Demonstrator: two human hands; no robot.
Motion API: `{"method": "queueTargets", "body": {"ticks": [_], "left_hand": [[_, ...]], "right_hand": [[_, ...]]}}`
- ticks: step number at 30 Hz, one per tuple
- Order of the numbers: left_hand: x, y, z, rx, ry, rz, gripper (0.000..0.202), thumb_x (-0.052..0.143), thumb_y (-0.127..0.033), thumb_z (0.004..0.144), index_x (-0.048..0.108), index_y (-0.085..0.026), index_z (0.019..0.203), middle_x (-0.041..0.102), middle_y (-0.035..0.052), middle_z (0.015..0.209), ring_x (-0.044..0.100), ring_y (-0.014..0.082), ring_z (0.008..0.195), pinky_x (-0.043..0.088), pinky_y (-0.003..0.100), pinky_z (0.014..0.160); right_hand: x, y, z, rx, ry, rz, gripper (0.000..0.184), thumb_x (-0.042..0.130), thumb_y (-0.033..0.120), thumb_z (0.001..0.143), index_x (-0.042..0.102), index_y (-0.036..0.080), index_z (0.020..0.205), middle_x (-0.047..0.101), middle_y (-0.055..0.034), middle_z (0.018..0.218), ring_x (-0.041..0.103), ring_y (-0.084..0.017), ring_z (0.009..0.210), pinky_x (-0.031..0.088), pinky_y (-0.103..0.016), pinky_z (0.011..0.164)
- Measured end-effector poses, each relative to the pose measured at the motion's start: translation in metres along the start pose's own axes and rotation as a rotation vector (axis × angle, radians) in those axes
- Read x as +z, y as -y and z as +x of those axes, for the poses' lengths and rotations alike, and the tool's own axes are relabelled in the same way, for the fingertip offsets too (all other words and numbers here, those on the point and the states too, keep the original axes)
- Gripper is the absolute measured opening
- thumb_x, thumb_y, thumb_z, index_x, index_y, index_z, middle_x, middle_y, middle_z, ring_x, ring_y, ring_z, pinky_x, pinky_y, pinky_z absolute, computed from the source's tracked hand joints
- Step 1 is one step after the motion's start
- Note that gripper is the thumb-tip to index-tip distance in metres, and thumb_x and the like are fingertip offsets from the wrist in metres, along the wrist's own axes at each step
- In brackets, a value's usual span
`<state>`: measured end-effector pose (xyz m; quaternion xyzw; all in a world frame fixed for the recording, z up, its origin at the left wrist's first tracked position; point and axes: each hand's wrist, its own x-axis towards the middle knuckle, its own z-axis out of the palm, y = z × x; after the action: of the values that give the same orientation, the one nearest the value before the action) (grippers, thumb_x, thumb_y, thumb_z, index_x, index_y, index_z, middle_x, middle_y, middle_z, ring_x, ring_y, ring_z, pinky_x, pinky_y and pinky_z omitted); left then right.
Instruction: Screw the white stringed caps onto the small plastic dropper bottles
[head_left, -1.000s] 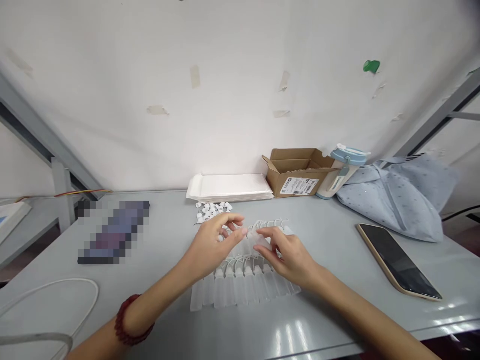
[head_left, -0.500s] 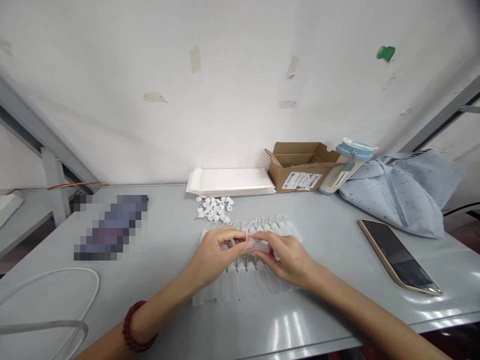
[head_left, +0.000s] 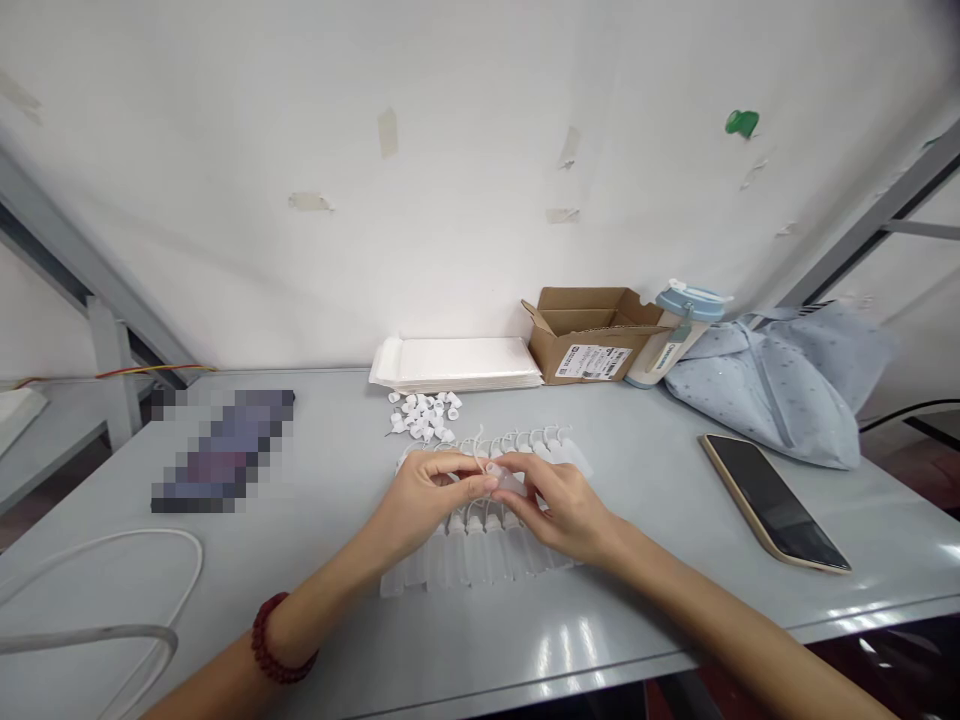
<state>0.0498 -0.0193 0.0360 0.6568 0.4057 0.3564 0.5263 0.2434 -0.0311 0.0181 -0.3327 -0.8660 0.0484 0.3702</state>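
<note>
My right hand (head_left: 564,505) is closed on a small translucent plastic bottle (head_left: 512,482), its open mouth tilted up to the left. At that mouth, my left hand (head_left: 431,500) pinches a thin white strap (head_left: 478,447) that stands up above the fingers; what its fingertips cover is hidden. Beneath both hands lie two rows of similar bottles, a front row (head_left: 476,560) and a back row (head_left: 574,458), many with curved white strips at their tops. Small white caps (head_left: 425,415) sit in a loose pile just behind them.
At the back are a stack of white padded envelopes (head_left: 461,362), an open cardboard box (head_left: 592,345), a blue-lidded cup (head_left: 679,330) and a pale blue bag (head_left: 772,390). A phone (head_left: 776,500) lies right, a blurred-out item (head_left: 232,450) left, and a white cable (head_left: 112,635) front left.
The bottle in my right hand has turned so its open mouth shows. The white strap now stands higher above my left fingers. The whole view has shifted slightly.
</note>
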Motion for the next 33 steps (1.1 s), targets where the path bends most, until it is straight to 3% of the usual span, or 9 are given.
{"method": "queueTargets", "body": {"ticks": [8,12,14,17,20,23,27,33], "left_hand": [[0.003,-0.003,-0.001,0.04,-0.03,0.152,0.019,0.062,-0.035,0.08,0.074,-0.02,0.081,0.069,0.0026,0.077,0.058,0.0162,0.071,0.046,0.025,0.062],[-0.016,-0.002,0.006,0.146,-0.087,0.323,0.019,0.062,-0.036,0.078,0.073,-0.021,0.081,0.072,0.0026,0.082,0.061,0.0171,0.073,0.046,0.024,0.063],[-0.034,0.004,0.013,0.123,-0.249,0.388,0.025,0.056,-0.039,0.081,0.072,-0.02,0.076,0.072,0.0021,0.077,0.063,0.0181,0.073,0.047,0.025,0.064],[-0.067,0.02,0.026,-0.007,-0.584,0.567,0.029,0.052,-0.04,0.08,0.071,-0.018,0.075,0.07,0.0008,0.067,0.063,0.0183,0.067,0.046,0.024,0.059],[-0.094,0.036,0.039,-0.041,-0.676,0.649,0.032,0.048,-0.037,0.08,0.07,-0.015,0.073,0.071,0.0041,0.068,0.064,0.0209,0.068,0.047,0.027,0.063],[-0.105,0.049,0.049,-0.021,-0.657,0.733,0.027,0.05,-0.03,0.075,0.071,-0.014,0.082,0.073,0.008,0.086,0.064,0.0241,0.079,0.047,0.031,0.075],[-0.105,0.058,0.054,0.077,-0.511,0.821,0.035,0.047,-0.022,0.075,0.068,-0.016,0.101,0.069,0.0076,0.108,0.06,0.0251,0.096,0.045,0.034,0.085],[-0.103,0.062,0.054,0.16,-0.38,0.9,0.037,0.041,-0.018,0.078,0.068,-0.019,0.103,0.07,0.0054,0.102,0.058,0.0241,0.099,0.044,0.035,0.088]], "right_hand": [[0.003,-0.002,-0.002,0.042,0.036,0.033,0.024,0.044,0.027,0.093,0.044,0.018,0.115,0.068,-0.0051,0.084,0.054,-0.01,0.045,0.041,-0.021,0.045],[0.001,-0.004,-0.002,0.037,0.001,0.002,0.022,0.046,0.03,0.093,0.047,0.017,0.111,0.065,-0.001,0.07,0.052,-0.01,0.044,0.041,-0.021,0.046],[-0.002,-0.007,-0.001,0.042,-0.036,-0.02,0.021,0.046,0.032,0.093,0.049,0.017,0.108,0.057,0.0039,0.056,0.048,-0.009,0.04,0.039,-0.02,0.044],[-0.006,-0.011,0.0,0.043,-0.086,-0.061,0.019,0.045,0.033,0.093,0.05,0.017,0.104,0.046,0.0081,0.046,0.043,-0.009,0.037,0.035,-0.019,0.042],[-0.008,-0.014,0.001,0.029,-0.119,-0.092,0.018,0.045,0.032,0.094,0.049,0.018,0.103,0.049,0.0076,0.048,0.044,-0.009,0.038,0.034,-0.018,0.042],[-0.007,-0.014,0.001,0.026,-0.118,-0.095,0.018,0.045,0.032,0.094,0.049,0.017,0.103,0.052,0.0064,0.05,0.045,-0.008,0.038,0.035,-0.018,0.042],[-0.005,-0.012,0.0,0.034,-0.077,-0.093,0.019,0.044,0.033,0.094,0.05,0.017,0.103,0.055,0.0042,0.054,0.047,-0.009,0.04,0.037,-0.019,0.043],[-0.005,-0.011,-0.001,0.01,-0.068,-0.079,0.02,0.043,0.032,0.094,0.049,0.017,0.105,0.06,0.0017,0.059,0.05,-0.01,0.041,0.039,-0.02,0.043]]}}
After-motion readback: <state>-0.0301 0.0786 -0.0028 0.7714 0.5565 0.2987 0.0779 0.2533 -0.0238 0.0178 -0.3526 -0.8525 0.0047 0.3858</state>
